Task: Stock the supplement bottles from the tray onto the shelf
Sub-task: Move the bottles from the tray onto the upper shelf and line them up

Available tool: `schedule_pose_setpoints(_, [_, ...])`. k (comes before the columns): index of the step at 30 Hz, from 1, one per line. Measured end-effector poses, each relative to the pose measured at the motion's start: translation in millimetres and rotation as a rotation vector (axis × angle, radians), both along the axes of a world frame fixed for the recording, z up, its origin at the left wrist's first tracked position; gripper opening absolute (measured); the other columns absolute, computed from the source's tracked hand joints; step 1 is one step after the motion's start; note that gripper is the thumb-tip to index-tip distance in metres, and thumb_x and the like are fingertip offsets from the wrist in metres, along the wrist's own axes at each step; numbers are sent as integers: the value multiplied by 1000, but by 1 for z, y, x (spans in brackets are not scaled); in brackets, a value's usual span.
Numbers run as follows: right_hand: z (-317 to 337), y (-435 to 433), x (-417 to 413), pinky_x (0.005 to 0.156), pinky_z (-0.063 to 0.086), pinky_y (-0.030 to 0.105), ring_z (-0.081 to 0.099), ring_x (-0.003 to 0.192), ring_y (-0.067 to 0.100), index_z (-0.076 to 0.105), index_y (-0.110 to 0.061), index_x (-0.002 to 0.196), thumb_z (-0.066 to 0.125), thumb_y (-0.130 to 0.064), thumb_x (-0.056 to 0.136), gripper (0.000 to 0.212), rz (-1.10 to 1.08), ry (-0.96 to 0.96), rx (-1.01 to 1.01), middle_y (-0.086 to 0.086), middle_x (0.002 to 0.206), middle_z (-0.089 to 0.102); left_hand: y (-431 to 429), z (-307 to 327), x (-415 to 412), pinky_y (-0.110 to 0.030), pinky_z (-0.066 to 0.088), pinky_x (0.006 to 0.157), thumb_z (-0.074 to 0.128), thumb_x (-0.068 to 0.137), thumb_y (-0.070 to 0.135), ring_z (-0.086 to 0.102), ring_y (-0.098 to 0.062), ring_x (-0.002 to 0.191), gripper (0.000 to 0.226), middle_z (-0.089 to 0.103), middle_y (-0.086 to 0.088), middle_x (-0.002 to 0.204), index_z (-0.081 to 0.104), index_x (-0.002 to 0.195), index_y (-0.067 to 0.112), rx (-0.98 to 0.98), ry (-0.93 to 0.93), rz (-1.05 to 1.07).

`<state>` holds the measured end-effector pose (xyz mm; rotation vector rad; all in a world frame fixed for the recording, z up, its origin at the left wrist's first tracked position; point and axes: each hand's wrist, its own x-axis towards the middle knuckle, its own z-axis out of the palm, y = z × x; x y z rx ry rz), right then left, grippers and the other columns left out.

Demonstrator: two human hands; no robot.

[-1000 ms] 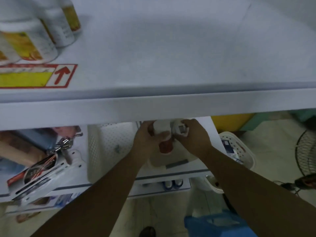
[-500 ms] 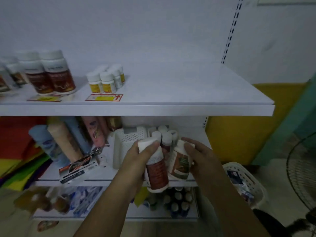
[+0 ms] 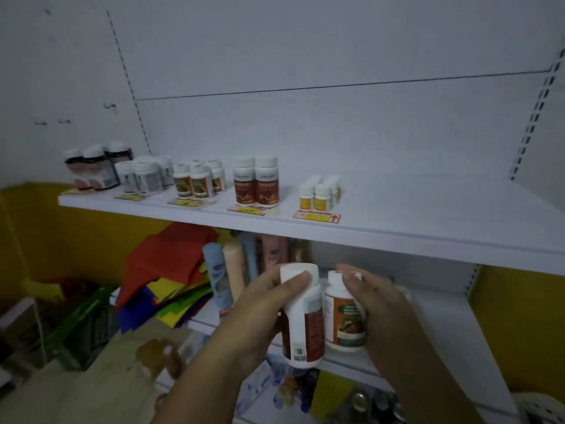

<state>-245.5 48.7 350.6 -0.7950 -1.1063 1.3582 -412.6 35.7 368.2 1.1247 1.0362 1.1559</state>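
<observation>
My left hand (image 3: 260, 304) grips a tall white bottle with a dark red label (image 3: 304, 319), thumb on its cap. My right hand (image 3: 379, 307) holds a shorter white bottle with an orange and green label (image 3: 342, 313) right beside it. Both bottles are upright in front of the lower shelf, below the white upper shelf (image 3: 397, 237). On that shelf stand rows of supplement bottles: two matching red-label bottles (image 3: 256, 186), small yellow-label bottles (image 3: 319, 194), and green-label bottles (image 3: 195, 183). The tray is hidden behind my hands.
Dark-label bottles (image 3: 91, 169) and white bottles (image 3: 143, 175) fill the upper shelf's left end; its right half is bare. Tubes (image 3: 220, 280) and coloured folded cloth (image 3: 165, 270) sit on the lower shelf. A green crate (image 3: 82, 332) stands at lower left.
Both hands have lifted the two bottles up out of the white tray. My view has swung up and left, bringing the whole upper shelf into sight.
</observation>
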Motion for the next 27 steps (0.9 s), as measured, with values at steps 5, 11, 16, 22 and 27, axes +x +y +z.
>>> schedule_pose_setpoints(5, [5,19,-55,53,56,26,73,75,21,76,-33,83,68,-45,54,33,49,-29,-21,2,87,76,19,5,-57,-35,56,71,86,54,38,69,-24,86,60,72,-13,99,64,105,16,47,10,61])
schedule_pose_setpoints(11, [24,51,-141,68,57,38,72,85,27,74,-29,90,68,-45,66,30,75,-116,11,8,93,75,57,20,-128,-29,53,60,82,53,40,68,-17,69,54,67,-7,84,55,95,20,52,-3,138])
schedule_pose_setpoints(16, [43,68,-176,58,57,30,73,79,24,75,-29,86,66,-46,62,31,5,-121,84,5,88,76,86,36,-176,-33,58,68,54,89,19,72,-21,87,24,75,-7,99,62,111,18,-61,-158,-93])
schedule_pose_setpoints(22, [47,86,-190,63,58,32,73,83,24,75,-30,87,64,-42,65,27,-38,-114,51,4,92,76,104,46,-198,-32,56,76,68,70,27,70,-22,97,31,74,-6,103,71,100,19,70,7,-232])
schedule_pose_setpoints(27, [61,108,-185,76,56,42,71,91,26,71,-20,100,68,-37,69,35,-97,-109,56,6,98,75,135,76,-198,-23,54,59,83,44,45,70,-12,74,41,74,1,82,69,78,28,249,190,-172])
